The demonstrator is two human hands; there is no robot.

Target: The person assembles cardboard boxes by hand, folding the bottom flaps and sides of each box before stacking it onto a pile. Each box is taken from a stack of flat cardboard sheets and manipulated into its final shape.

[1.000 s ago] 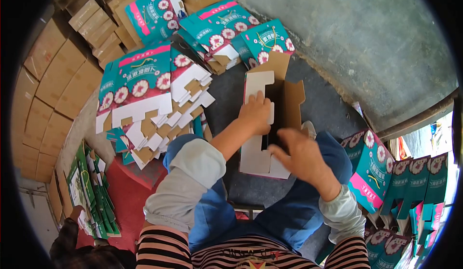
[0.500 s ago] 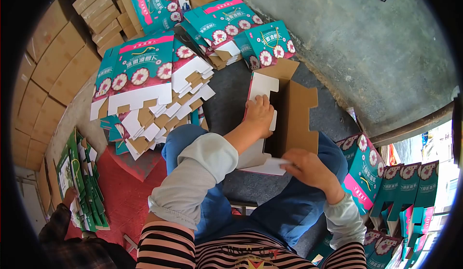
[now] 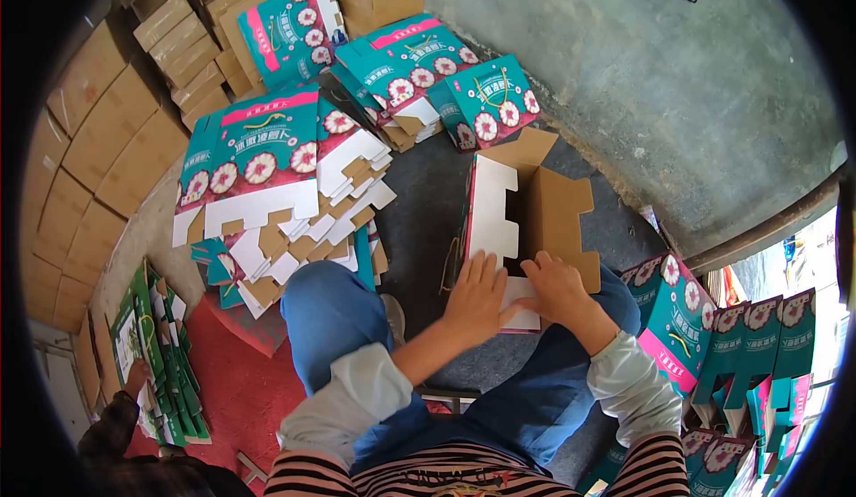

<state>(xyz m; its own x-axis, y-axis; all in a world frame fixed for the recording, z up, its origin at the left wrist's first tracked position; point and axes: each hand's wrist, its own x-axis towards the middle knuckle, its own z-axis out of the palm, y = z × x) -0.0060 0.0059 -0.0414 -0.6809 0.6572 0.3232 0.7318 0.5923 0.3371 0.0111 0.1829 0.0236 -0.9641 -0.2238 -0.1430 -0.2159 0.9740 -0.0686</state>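
A cardboard gift box point(image 3: 493, 207) stands between my knees with its top open. Its inside is brown, and a white flap with cut notches is turned out on the left side. My left hand point(image 3: 480, 299) lies with fingers stretched out on the near-left corner of that flap. At the near edge, my right hand point(image 3: 563, 294) grips the box's white end flap point(image 3: 522, 294) between thumb and fingers. A yellow cord handle point(image 3: 450, 265) hangs from the box's left side.
Flat teal and pink cartons point(image 3: 267, 163) are piled at left. Assembled boxes point(image 3: 749, 354) stand at right. Brown cartons point(image 3: 98, 131) are stacked along the far left. Another person's hand point(image 3: 137, 377) touches green packaging point(image 3: 165, 354) at lower left. A concrete wall point(image 3: 624, 69) rises behind.
My left hand has slid from the left flap's middle down to its near corner. My right hand has moved up to the near edge, lifting the end flap. The view has shifted slightly.
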